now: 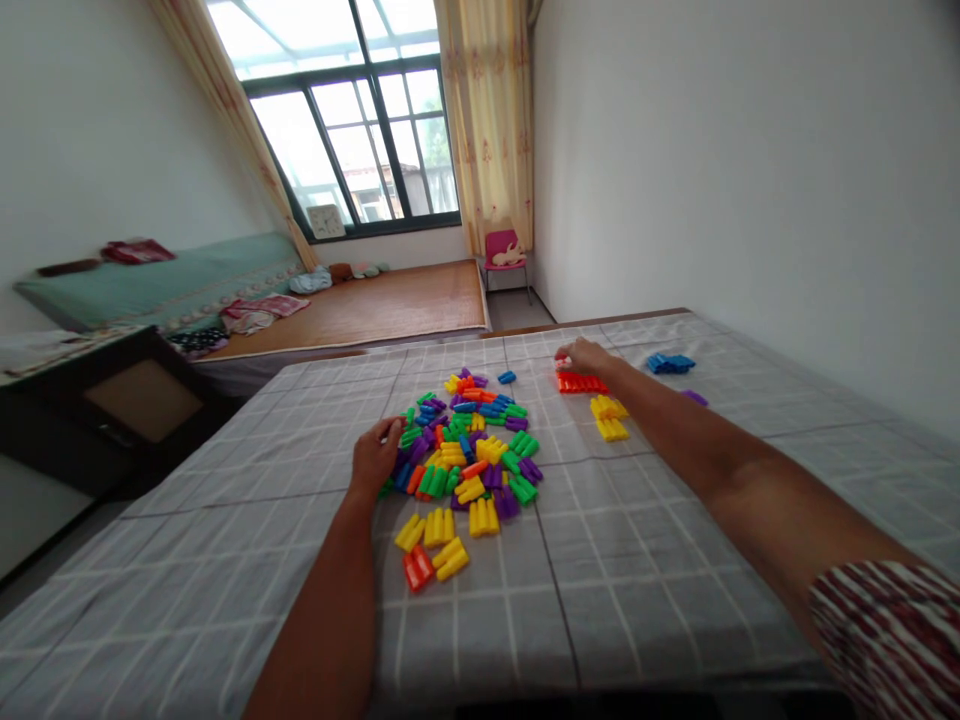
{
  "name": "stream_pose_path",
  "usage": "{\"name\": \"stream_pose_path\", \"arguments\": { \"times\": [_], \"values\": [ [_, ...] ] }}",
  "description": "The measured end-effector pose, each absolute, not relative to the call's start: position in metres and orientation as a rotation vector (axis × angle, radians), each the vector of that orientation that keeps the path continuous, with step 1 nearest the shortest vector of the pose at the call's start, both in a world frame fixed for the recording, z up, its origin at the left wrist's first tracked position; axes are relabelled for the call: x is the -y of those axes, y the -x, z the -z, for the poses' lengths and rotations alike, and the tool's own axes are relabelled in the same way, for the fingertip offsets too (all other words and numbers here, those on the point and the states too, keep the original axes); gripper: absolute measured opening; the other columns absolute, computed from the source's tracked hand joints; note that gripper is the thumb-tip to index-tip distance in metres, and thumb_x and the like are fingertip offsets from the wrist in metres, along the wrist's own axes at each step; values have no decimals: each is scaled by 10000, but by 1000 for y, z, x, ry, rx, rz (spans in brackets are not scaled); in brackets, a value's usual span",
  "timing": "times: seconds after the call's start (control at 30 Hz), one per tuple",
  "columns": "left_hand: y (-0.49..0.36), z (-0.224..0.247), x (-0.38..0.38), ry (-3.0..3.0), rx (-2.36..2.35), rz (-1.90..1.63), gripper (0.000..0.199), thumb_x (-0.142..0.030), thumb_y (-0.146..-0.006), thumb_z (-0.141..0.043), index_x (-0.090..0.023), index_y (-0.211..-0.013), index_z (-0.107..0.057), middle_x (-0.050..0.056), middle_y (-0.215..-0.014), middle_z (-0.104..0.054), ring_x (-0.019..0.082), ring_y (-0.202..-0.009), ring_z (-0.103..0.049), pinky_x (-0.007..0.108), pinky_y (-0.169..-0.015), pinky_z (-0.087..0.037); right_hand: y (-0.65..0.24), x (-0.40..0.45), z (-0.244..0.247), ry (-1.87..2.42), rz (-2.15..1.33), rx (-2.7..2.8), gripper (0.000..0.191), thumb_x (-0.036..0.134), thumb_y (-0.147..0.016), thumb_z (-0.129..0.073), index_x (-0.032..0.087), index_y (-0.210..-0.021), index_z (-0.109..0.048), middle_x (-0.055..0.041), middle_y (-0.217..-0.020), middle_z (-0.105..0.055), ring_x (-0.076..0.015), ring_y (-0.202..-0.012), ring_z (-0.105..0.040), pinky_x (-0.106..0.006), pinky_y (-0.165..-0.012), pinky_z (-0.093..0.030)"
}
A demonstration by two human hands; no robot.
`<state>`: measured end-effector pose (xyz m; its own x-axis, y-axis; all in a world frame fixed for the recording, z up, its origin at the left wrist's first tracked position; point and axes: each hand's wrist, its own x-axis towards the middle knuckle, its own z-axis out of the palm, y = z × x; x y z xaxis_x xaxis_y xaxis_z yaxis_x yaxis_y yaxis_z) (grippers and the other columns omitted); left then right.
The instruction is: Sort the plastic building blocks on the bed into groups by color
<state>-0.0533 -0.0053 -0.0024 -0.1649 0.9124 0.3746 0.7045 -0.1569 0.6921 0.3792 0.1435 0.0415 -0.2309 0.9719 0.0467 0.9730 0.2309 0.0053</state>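
Observation:
A mixed pile of plastic toy blocks (450,450) in green, purple, yellow, blue and orange lies on the checked cloth. At its left edge is my left hand (377,452), its fingers curled together; what they hold, if anything, is too small to make out. Farther right, my right hand (589,356) pinches a red block (562,364) at the far end of a row of red blocks (581,384). Just nearer than that row sits a group of yellow blocks (610,420). My fingers partly cover the red block.
Blue blocks (670,364) are grouped at the right, with a purple block (694,397) partly behind my right forearm. A lone blue block (507,377) lies beyond the pile. Past the cloth-covered surface (480,640) stand a bed (405,300) and a pink chair (501,246).

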Motion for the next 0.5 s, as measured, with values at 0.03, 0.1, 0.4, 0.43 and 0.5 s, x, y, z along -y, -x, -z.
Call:
{"name": "stream_pose_path", "arguments": {
  "times": [0.03, 0.1, 0.4, 0.43, 0.5],
  "values": [
    [54, 3, 5, -1856, -1862, -1226, 403, -445, -862, -452, -168, -1020, -698, 73, -986, -739, 213, -933, -677, 309, -831, -526, -376, -141, -41, 1899, 87, 2415, 406, 431, -841, -613, 238, -1196, -645, -93, -1221, -649, -261, -1152, -538, -346, -898, -445],
    [52, 4, 6, -1890, -1830, -1192, 418, -456, -871, -445, -172, -1051, -694, 75, -1045, -726, 218, -993, -660, 320, -849, -525, -364, -132, -40, 1775, 111, 2376, 371, 408, -872, -579, 226, -1189, -641, -89, -1216, -651, -254, -1158, -530, -345, -911, -436],
    [35, 11, 10, -2374, -1556, -849, 404, -462, -867, -504, -214, -1127, -689, 84, -1177, -670, 244, -1128, -578, 401, -1013, -427, -288, -65, -6, 1522, -225, 2561, 252, 389, -853, -596, 234, -1030, -686, -71, -1025, -719, -231, -939, -653, -283, -749, -462],
    [35, 11, 10, -2378, -1558, -850, 399, -451, -867, -505, -211, -1128, -688, 85, -1171, -672, 244, -1120, -581, 400, -1005, -432, -285, -62, -3, 1532, -236, 2543, 258, 378, -844, -608, 230, -1042, -681, -77, -1045, -714, -235, -955, -650, -285, -758, -463],
    [36, 12, 9, -2378, -1561, -860, 383, -423, -871, -499, -207, -1126, -686, 84, -1156, -678, 240, -1101, -589, 394, -993, -439, -283, -59, 1, 1522, -268, 2525, 268, 348, -830, -630, 229, -1067, -671, -74, -1074, -706, -230, -981, -644, -282, -789, -462]
  ]
}}
